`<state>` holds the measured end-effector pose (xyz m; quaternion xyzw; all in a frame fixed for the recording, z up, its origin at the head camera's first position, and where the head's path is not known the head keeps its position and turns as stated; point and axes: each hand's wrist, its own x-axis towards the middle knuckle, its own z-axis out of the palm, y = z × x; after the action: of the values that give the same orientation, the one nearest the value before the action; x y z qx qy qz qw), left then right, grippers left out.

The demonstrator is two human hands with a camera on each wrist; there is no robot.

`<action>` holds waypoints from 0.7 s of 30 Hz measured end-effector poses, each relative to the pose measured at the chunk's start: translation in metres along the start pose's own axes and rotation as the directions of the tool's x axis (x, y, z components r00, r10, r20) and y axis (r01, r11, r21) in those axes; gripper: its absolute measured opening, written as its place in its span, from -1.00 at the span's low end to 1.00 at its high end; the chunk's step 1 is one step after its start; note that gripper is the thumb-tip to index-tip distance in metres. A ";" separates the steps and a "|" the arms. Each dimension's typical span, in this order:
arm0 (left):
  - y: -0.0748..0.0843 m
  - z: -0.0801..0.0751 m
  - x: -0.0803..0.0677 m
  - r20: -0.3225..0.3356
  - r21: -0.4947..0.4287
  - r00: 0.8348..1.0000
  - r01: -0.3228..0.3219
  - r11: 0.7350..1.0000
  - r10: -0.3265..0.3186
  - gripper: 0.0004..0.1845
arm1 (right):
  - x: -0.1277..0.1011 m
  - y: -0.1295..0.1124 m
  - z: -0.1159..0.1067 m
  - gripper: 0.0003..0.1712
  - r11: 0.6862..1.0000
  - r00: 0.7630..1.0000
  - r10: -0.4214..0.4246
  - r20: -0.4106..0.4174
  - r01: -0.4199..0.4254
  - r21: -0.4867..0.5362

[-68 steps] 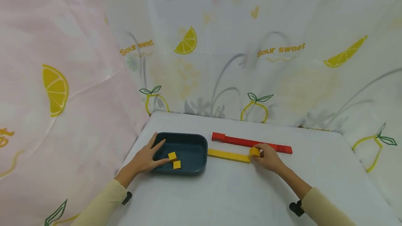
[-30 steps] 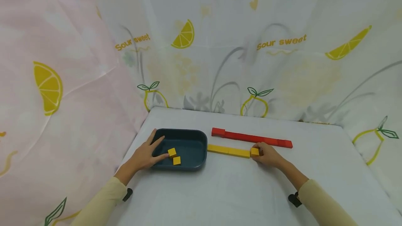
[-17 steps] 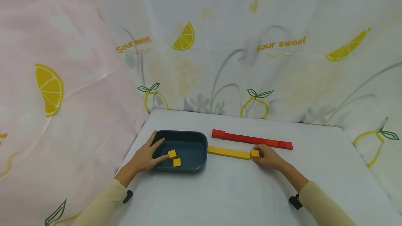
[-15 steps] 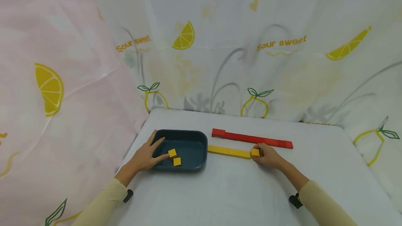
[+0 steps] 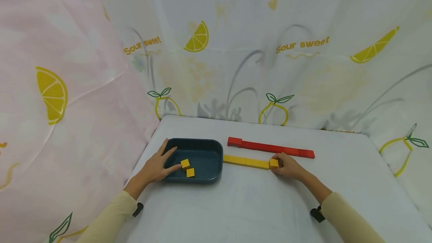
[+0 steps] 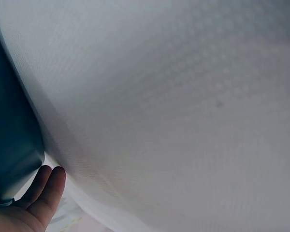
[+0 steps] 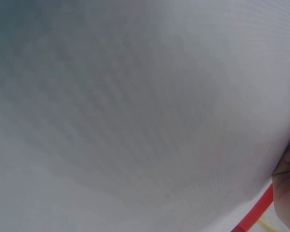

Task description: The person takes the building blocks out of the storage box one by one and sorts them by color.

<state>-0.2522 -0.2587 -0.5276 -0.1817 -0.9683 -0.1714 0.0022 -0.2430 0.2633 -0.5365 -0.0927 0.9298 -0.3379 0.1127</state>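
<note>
Right hand: fingers curled round a small yellow block, pinching it where it sits on the desk. The block touches the right end of a yellow row of blocks, which lies flat and runs leftward to just beside the tray's right wall. A longer red row of blocks lies behind the yellow row, roughly parallel to it and close by; its left end piece stands slightly higher than the rest. In the right wrist view only an edge of the hand and a strip of the red row show against the white cover.

Left hand: fingers straight and spread, resting on the left rim of a dark blue tray, the fingertips reaching inside. It grips nothing. Two loose yellow blocks lie on the tray floor, touching at a corner, just beside the fingertips. The left wrist view shows the tray wall with fingertips against it.

Surroundings: the desk is covered in white cloth; lemon-print curtains hang behind and at the left.
</note>
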 end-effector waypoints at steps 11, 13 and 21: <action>0.000 0.000 0.002 -0.013 -0.011 1.000 0.002 1.000 -0.002 -0.11 | 0.001 0.001 -0.001 -0.52 0.999 1.000 -0.026 -0.015 0.026 0.019; -0.001 0.001 0.000 -0.016 -0.009 1.000 0.001 1.000 -0.001 -0.11 | 0.000 0.001 0.001 -0.53 0.999 0.999 -0.032 -0.011 0.033 0.021; -0.001 0.002 0.000 -0.023 -0.013 1.000 -0.001 1.000 0.001 -0.12 | -0.001 0.000 0.001 -0.55 1.000 1.000 -0.027 -0.015 0.027 -0.006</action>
<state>-0.2525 -0.2586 -0.5302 -0.1802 -0.9670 -0.1797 0.0123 -0.2422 0.2631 -0.5375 -0.1032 0.9303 -0.3373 0.1009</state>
